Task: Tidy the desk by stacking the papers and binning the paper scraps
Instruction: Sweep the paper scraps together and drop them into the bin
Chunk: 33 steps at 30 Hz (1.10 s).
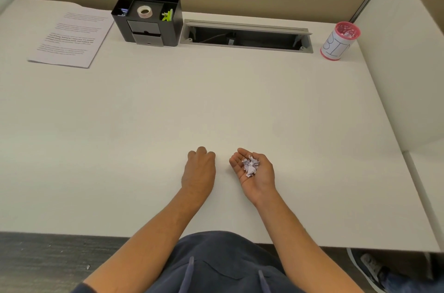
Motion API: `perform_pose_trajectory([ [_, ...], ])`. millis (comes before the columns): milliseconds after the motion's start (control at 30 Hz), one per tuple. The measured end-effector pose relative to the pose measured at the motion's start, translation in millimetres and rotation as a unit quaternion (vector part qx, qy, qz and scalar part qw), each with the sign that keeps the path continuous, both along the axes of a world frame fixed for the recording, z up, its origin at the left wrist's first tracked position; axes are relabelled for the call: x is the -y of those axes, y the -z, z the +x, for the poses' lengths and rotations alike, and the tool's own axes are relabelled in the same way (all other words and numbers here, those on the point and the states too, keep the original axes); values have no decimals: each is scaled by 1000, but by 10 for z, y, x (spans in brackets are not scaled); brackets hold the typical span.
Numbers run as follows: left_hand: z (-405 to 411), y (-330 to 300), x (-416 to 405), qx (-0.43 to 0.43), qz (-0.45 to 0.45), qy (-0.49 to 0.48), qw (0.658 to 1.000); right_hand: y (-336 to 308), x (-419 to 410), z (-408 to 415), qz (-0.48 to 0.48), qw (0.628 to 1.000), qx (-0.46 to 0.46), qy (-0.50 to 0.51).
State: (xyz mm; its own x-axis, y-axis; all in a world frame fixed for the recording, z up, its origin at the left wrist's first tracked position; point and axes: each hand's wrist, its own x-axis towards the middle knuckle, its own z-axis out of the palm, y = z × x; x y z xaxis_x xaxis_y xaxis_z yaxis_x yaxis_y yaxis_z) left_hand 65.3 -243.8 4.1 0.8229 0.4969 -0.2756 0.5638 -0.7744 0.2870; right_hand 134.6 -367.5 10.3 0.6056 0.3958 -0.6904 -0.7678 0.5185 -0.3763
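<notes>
My right hand (258,172) lies palm up near the desk's front middle, cupped under a small heap of white paper scraps (250,165). Beside it, my left hand (199,169) rests palm down on the white desk (168,105), fingers curled under; nothing shows in it. A stack of printed papers (70,35) lies at the far left. A pink-rimmed cup labelled BIN (340,41) stands at the far right, with scraps inside.
A black desk organiser (146,20) holding a tape roll and a green clip stands at the back. To its right is an open cable tray (247,37) set into the desk. A second white desk (408,64) adjoins on the right.
</notes>
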Motion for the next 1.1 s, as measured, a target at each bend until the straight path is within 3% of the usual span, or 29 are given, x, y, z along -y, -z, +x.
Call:
perform_pose_trajectory([
  [233, -19, 14, -42, 26, 24, 34, 999, -7, 5, 5, 6, 1000, -4, 1],
  [500, -182, 183, -108, 111, 44, 90, 989, -18, -3, 0, 2, 1000, -4, -6],
  [567, -163, 196, -163, 106, 19, 74, 991, -22, 3, 1, 1, 1000, -3, -5],
  [667, -106, 103, -255, 120, -101, 16, 988, -20, 18, -1, 7, 1000, -12, 1],
  [733, -107, 14, -317, 131, -181, -48, 974, -29, 18, -4, 4, 1000, -18, -2],
  [867, -120, -132, -426, 161, -257, -116, 946, -41, 2, -7, -5, 1000, -14, -7],
  [1100, 1, -602, -201, 240, -314, -67, 916, -43, -82, -78, -10, 999, -15, -38],
])
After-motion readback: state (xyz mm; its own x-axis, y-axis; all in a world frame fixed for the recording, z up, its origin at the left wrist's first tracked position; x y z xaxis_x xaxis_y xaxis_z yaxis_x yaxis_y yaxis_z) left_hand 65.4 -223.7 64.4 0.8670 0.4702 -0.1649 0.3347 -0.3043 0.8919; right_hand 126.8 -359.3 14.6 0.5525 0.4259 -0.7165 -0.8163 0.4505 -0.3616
